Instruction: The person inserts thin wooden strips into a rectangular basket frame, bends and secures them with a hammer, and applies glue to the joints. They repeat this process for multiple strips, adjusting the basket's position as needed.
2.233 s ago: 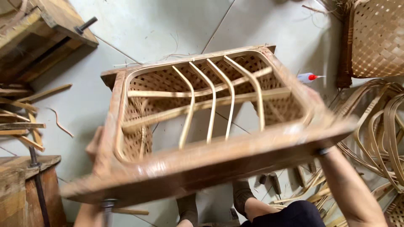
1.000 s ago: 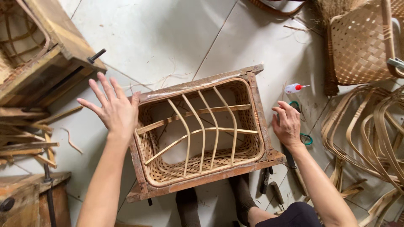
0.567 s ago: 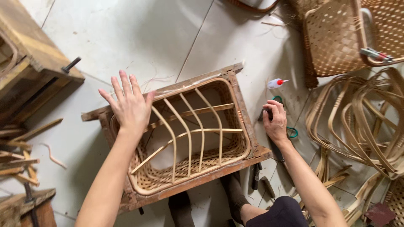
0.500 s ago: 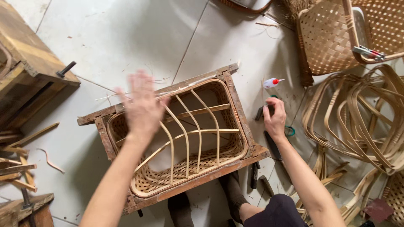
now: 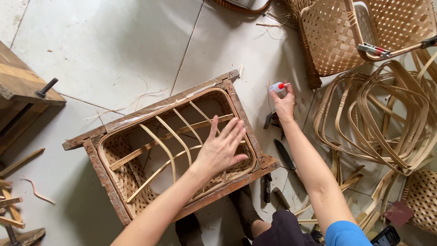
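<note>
Woven bamboo basket (image 5: 136, 159) sits in wooden mould frame (image 5: 109, 182) on tiled floor (image 5: 114, 45), centre of scene. Left hand (image 5: 221, 148) flat, fingers spread, pressing on curved bamboo ribs (image 5: 173, 136) at basket's right side. Right hand (image 5: 284, 102) reaching far right, fingers curled round small glue bottle (image 5: 276, 86) with red tip. Knife (image 5: 284, 154) lying just near of it. Bent bamboo hoops (image 5: 387, 123) piled right, finished baskets (image 5: 364, 32) far right.

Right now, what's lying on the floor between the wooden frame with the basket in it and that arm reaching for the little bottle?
In the head view, dark hand tools lie on the tiled floor between the wooden frame and the right hand at the small bottle.
</note>
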A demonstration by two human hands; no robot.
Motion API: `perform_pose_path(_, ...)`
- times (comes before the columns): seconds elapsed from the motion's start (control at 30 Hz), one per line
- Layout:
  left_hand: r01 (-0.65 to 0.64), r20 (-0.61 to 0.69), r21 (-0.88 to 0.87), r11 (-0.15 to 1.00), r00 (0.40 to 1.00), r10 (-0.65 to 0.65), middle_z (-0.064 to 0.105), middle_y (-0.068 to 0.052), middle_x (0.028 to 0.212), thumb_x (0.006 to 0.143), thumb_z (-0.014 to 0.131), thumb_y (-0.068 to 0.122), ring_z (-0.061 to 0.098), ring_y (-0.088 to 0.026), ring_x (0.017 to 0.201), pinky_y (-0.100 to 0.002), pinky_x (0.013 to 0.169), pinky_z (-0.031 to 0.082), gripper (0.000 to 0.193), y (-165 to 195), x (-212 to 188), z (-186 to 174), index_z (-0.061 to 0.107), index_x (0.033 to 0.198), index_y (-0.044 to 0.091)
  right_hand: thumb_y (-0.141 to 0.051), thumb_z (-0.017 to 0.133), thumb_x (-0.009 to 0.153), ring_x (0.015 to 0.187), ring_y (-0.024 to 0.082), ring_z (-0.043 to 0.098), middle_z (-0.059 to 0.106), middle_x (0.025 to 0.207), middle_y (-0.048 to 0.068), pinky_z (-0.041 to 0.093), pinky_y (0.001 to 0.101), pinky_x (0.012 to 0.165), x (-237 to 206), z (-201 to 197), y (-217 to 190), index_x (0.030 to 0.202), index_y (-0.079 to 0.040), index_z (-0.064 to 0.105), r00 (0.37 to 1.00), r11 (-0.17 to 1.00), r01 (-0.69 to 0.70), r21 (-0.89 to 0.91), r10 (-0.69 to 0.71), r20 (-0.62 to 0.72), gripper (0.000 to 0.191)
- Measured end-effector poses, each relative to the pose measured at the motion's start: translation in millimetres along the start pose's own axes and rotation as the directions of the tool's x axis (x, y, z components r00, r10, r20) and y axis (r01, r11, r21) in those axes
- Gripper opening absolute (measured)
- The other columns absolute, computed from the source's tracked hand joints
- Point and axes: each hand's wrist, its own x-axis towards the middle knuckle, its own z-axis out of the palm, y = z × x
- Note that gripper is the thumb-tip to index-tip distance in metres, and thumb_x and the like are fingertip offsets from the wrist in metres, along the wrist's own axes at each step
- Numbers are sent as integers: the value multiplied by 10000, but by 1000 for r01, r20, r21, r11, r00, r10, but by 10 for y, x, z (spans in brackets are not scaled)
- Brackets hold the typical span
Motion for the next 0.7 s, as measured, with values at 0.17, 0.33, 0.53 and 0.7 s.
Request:
perform_pose_path(0.17,27,-211,-398,917,970,-119,392,-88,1622,1014,530,527,201,-272,1549,-659,1206,-77,653,147,-550,-187,463,1534,139,-177,792,905,1223,192,631,698,1263,89,489,350,1089,74,-76,-62,1305,-66,645,992,974,-98,207,79,98,441)
perform_pose_path(0.33,283,-332,-565,775,782,-528,633,-28,1383,972,671,296,363,-250,1552,-544,1279,1,305,-101,-1454,-197,725,1241,163,-281,712,989,1189,161,640,712,1267,90,492,334,1097,-32,-528,-354,1346,-57,578,949,875,-150,461,-4,317,443)
perform_pose_path(0.53,724,-250,-483,492,424,-870,591,-94,1508,989,667,228,371,-366,1568,-570,1335,131,318,-84,-2613,-180,712,1285,122,-313,648,1026,1221,186,652,711,1259,113,494,361,1133,-415,-896,-760,1381,-55,540,891,861,-103,498,-143,431,451)
perform_pose_path(0.7,760,-222,-532,373,300,-928,493,-154,1596,976,666,233,475,-400,1474,-498,1201,411,428,147,-2928,-88,643,1387,119,-375,619,1012,1027,227,727,712,1218,108,632,365,909,-801,-762,-987,1347,-54,476,899,881,-72,467,-146,413,486)
